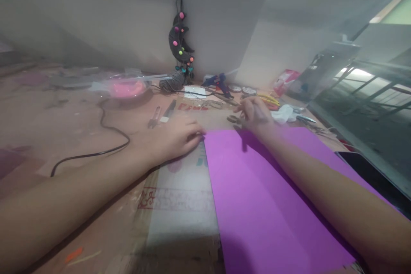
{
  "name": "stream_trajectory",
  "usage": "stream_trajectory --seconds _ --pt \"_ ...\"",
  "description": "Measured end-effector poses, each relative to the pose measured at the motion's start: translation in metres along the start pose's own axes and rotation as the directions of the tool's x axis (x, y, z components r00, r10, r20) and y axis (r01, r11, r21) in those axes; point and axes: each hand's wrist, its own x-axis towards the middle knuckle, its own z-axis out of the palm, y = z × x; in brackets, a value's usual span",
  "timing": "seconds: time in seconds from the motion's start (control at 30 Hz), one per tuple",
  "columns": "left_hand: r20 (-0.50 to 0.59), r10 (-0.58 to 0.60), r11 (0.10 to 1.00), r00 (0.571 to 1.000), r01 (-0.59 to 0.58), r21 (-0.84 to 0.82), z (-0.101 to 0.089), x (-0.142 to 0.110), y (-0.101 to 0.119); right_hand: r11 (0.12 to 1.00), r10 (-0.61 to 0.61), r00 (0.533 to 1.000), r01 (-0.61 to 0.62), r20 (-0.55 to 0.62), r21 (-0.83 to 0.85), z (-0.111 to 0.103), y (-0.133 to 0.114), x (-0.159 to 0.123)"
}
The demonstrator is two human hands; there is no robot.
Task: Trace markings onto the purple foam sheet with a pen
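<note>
A sheet of purple paper (250, 188) lies over a printed cardboard piece (183, 205) on the table. My left hand (181, 135) is at the sheet's far left corner, its thumb and fingertips closed together on the edge. Above the sheet's far edge, my right hand (255, 115) has curled fingers drawn together; what they hold, if anything, is blurred. A brown ring-shaped piece (233, 118) shows just left of those fingers. My right forearm crosses the sheet and hides part of it.
A glue gun (218, 83), grey yarn (173, 82) and a pink-filled bowl (126, 87) stand along the wall. A cutter (168, 111) lies beyond my left hand. A black cable (111, 152) curves across the left. A phone (369, 175) lies right. A moon ornament (180, 43) hangs behind.
</note>
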Motion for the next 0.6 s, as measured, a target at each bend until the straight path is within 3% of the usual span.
stream_trajectory --seconds 0.07,0.2,0.37,0.47,0.6 --pt "0.057 0.066 0.998 0.996 -0.067 0.017 -0.002 -0.005 0.003 0.998 0.004 0.997 -0.009 0.081 0.062 0.0 -0.009 -0.004" --pt "0.178 0.062 0.994 0.982 -0.076 0.077 -0.006 -0.021 0.012 0.998 0.052 0.966 -0.06 0.255 0.023 0.008 -0.029 -0.015" --pt "0.169 0.042 0.99 0.985 -0.064 0.125 -0.006 -0.028 0.02 0.99 0.044 0.924 -0.092 0.38 0.109 0.031 -0.035 -0.024" --pt "0.192 0.045 0.985 0.98 -0.076 0.158 -0.004 -0.021 0.025 0.994 0.03 0.915 -0.071 0.402 0.088 0.043 -0.033 -0.025" --pt "0.266 0.04 0.956 0.963 -0.115 0.271 -0.005 -0.013 0.031 0.994 0.097 0.934 -0.073 0.343 -0.081 0.051 -0.035 -0.024"
